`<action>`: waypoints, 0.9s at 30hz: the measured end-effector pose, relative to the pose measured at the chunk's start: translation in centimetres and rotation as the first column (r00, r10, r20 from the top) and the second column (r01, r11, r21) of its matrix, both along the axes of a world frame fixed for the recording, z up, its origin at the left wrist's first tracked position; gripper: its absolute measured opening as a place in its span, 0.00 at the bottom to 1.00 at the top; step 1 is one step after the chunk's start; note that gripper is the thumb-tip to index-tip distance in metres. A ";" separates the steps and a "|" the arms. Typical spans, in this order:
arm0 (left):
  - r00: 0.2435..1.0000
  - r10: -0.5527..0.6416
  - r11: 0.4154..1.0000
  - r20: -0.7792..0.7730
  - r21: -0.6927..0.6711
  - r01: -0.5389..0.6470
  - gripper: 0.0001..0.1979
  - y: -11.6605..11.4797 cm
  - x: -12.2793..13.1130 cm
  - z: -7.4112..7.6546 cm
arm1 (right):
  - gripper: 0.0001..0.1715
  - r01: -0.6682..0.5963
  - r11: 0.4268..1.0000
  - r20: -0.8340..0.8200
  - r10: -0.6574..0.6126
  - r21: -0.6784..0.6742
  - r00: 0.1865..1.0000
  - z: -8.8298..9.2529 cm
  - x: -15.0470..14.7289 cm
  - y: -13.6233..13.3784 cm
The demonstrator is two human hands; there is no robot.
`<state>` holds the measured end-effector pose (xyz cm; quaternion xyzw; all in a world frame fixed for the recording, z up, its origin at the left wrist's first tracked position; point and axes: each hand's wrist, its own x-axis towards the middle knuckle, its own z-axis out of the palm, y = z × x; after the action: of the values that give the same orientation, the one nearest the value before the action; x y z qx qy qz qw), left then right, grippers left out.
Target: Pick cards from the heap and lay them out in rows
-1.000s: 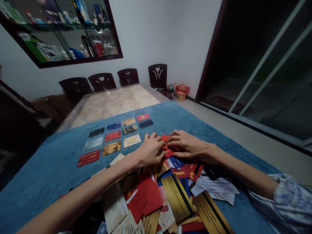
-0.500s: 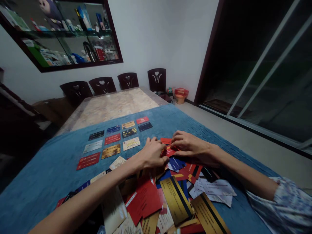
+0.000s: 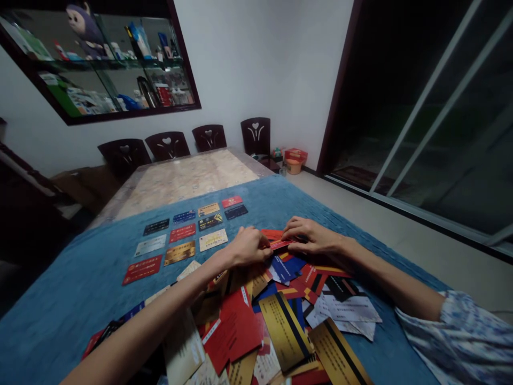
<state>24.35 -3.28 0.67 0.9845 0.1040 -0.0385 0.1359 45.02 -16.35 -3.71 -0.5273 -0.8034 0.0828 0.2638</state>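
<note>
The left hand [image 3: 250,246] and the right hand [image 3: 310,236] grasp opposite ends of a red card [image 3: 281,244] at the far side of a loose heap of cards [image 3: 236,327]. The heap lies on a blue cloth [image 3: 76,283] over the desk [image 3: 192,174], near laid-out rows of cards [image 3: 183,233].
</note>
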 end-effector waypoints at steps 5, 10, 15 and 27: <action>0.998 0.064 0.982 0.027 -0.181 -0.058 0.14 1.8 0.4 0.5 | 0.16 0.058 0.997 -0.021 -0.057 0.043 0.998 -0.8 0.5 0.5; 0.988 0.113 0.969 0.104 -0.231 -0.087 0.15 3.1 0.5 0.0 | 0.13 0.191 0.980 -0.037 -0.190 0.050 0.981 -1.2 0.2 0.7; 0.978 0.086 0.984 0.190 -0.172 -0.053 0.15 3.5 0.8 -0.5 | 0.12 0.286 0.956 -0.020 -0.286 0.068 0.958 -1.3 -0.4 0.8; 0.955 0.036 0.998 0.294 0.038 -0.049 0.13 3.6 1.1 -0.9 | 0.09 0.388 0.915 -0.027 -0.388 0.106 0.921 -2.4 -0.6 1.5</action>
<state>25.46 0.28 -0.27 0.9796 0.1049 0.1131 0.1287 44.46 -14.87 -6.13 -0.6606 -0.6856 -0.0139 0.3055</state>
